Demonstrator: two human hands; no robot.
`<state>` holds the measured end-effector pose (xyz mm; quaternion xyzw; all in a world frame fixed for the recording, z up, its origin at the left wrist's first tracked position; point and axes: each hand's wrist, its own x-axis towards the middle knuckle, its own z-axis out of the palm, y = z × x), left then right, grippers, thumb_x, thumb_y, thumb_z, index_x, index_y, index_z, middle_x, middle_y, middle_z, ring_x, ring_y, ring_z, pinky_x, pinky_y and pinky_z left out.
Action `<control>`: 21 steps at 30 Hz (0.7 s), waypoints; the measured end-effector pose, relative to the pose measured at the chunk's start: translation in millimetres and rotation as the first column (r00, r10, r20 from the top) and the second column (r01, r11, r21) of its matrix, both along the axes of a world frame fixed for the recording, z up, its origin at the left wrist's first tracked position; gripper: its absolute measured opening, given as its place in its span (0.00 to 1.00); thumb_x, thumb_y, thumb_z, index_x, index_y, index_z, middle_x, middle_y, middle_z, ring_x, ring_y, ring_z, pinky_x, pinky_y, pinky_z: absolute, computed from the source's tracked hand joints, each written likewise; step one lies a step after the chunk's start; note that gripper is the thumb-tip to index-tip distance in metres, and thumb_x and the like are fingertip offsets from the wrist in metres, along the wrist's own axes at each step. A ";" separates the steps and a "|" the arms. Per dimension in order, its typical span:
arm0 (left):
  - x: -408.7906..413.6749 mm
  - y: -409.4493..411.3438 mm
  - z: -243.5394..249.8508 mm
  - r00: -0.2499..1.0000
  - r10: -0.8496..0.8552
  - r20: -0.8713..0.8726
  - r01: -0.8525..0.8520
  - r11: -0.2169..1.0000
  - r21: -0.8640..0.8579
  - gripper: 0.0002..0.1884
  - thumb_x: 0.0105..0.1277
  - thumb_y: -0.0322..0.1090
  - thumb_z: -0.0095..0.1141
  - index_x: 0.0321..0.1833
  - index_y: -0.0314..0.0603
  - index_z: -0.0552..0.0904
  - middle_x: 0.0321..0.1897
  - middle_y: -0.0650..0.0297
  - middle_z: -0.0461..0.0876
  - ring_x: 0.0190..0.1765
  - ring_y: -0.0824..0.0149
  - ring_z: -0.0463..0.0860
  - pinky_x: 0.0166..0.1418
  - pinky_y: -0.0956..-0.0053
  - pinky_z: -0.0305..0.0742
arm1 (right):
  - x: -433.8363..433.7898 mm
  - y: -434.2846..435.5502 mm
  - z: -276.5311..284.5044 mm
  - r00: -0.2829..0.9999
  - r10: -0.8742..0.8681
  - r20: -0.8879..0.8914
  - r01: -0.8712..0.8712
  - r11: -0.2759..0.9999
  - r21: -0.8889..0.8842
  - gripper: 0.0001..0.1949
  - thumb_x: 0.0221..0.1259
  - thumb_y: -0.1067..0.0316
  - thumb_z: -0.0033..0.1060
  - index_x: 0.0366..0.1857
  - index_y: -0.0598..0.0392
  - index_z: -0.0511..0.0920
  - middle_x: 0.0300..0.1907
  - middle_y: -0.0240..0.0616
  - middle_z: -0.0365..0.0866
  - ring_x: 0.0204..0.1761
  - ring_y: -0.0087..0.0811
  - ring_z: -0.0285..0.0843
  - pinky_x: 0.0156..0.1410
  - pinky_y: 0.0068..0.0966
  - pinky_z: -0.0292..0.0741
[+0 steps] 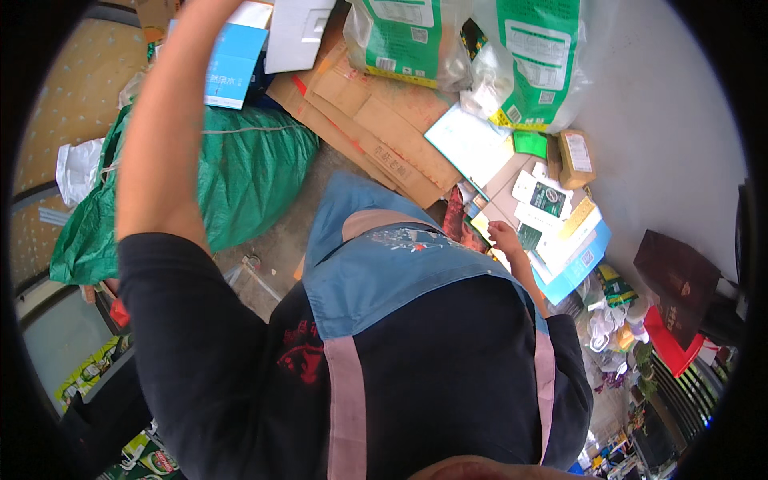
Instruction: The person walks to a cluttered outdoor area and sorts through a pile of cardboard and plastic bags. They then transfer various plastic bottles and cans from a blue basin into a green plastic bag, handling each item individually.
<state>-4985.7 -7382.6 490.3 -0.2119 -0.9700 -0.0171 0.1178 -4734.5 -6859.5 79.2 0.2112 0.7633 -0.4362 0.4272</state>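
Observation:
My left arm reaches up past the top edge, so my left hand is out of view. Beside that forearm are a blue printed carton [235, 66] and a pale grey panel [298, 37]. My right hand [505, 237] is small in view, its fingers curled, by the edge of a pile of flattened printed boxes [543, 219]. Whether it grips a box edge cannot be made out. Before me lie flattened brown cardboard sheets [384, 129], stacked and overlapping. A blue apron [396, 264] hangs from my chest and hides part of the floor.
A bulging green woven sack [258, 180] lies at the left. Two green-and-clear plastic bags [534, 60] stand at the back beside a pale wall [660, 120]. A small brown box [577, 159] sits by it. At right are a dark brown paper bag [675, 282] and several plastic bags [606, 324].

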 end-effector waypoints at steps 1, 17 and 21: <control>10.5 -24.7 -36.8 0.994 0.076 0.077 -0.079 0.996 0.033 0.27 0.52 0.35 0.65 0.57 0.44 0.75 0.55 0.48 0.73 0.59 0.50 0.72 0.63 0.60 0.67 | -12.1 -6.4 0.3 0.999 0.043 -0.024 -0.043 0.999 0.004 0.15 0.61 0.58 0.56 0.50 0.50 0.75 0.39 0.28 0.79 0.38 0.24 0.76 0.39 0.24 0.73; 242.1 -202.4 -193.4 0.302 0.476 0.826 -0.812 0.582 -0.039 0.30 0.49 0.44 0.68 0.55 0.38 0.77 0.52 0.49 0.79 0.54 0.52 0.79 0.58 0.63 0.73 | -206.7 -191.1 76.1 0.845 0.311 -0.435 -0.415 0.894 -0.168 0.15 0.62 0.60 0.57 0.49 0.53 0.76 0.40 0.28 0.79 0.39 0.21 0.74 0.40 0.22 0.73; 182.7 -259.6 -177.9 0.419 0.426 0.802 -0.850 0.494 0.182 0.31 0.50 0.42 0.68 0.57 0.36 0.75 0.51 0.47 0.79 0.54 0.54 0.79 0.57 0.64 0.73 | -251.1 -282.8 104.8 0.773 0.405 -0.489 -0.548 0.813 -0.194 0.13 0.62 0.62 0.59 0.47 0.55 0.77 0.40 0.29 0.79 0.42 0.21 0.74 0.47 0.20 0.73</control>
